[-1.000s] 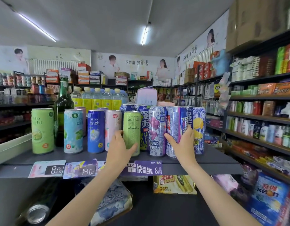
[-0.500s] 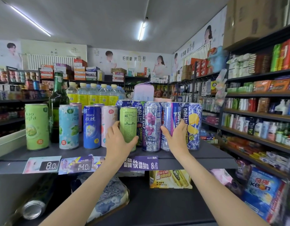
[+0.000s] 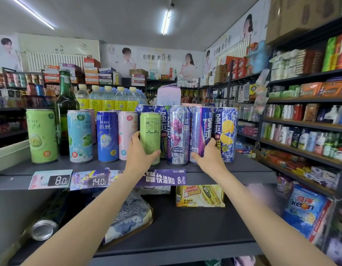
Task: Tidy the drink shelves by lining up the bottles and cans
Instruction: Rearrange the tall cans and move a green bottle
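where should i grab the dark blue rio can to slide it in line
Take the dark blue can around its mid-body from the front. It stands upright with small gaps to the light blue can and the pink can, so the fingers wrap its round sides; cans behind block a rear approach.

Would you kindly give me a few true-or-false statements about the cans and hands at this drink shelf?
1. The left hand grips the slim light-green can. True.
2. The right hand rests flat on the dark grey shelf board. False: it holds the tall purple-and-silver can.
3. The dark green glass bottle lies on its side. False: it stands upright.
4. The royal-blue can stands between the pale blue can and the pink can. True.
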Tool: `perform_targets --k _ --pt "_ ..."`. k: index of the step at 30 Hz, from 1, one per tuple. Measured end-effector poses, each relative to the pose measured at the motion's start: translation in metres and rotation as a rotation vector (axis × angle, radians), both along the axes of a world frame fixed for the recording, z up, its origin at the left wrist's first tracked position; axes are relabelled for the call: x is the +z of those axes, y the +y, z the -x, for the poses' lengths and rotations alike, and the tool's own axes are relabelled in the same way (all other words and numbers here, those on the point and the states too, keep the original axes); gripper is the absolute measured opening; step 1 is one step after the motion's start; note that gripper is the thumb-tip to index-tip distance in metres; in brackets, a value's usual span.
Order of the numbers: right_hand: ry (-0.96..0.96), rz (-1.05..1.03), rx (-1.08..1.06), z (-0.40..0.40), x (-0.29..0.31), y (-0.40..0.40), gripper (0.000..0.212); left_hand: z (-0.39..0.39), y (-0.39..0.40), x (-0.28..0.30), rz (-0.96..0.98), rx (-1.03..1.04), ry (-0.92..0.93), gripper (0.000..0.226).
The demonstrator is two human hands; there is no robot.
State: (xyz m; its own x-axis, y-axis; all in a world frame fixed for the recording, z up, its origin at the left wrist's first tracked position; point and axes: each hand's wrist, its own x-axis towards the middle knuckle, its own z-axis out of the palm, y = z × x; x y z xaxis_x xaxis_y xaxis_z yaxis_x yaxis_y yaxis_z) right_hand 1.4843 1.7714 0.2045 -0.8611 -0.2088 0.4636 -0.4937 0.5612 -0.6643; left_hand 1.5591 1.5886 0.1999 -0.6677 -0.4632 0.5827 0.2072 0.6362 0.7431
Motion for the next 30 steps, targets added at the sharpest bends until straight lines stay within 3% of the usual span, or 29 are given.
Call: perform_targets --k 15,19,22,26,30 --pt "-0.037 -0.022 -0.005 0.0 0.003 -0.007 0.069 -0.001 -0.001 -0.005 0.039 0.005 0.018 0.078" --pt "0.336 0.097 -0.021 -0.029 0.01 0.003 0.058 -0.015 0.002 0.0 0.026 0.097 0.165 0.061" --pt "0.561 0.171 0.097 -0.046 0.031 -0.012 0.048 -0.03 -0.003 0.006 0.014 0.162 0.309 0.044" --pt "0.64 0.254 0.275 -0.065 0.053 -0.057 0.046 -0.052 -0.032 0.021 0.046 0.245 0.405 0.035" --pt "0.628 0.193 0.38 -0.085 0.07 -0.109 0.05 -0.08 -0.082 0.037 0.1 0.385 0.414 0.03"
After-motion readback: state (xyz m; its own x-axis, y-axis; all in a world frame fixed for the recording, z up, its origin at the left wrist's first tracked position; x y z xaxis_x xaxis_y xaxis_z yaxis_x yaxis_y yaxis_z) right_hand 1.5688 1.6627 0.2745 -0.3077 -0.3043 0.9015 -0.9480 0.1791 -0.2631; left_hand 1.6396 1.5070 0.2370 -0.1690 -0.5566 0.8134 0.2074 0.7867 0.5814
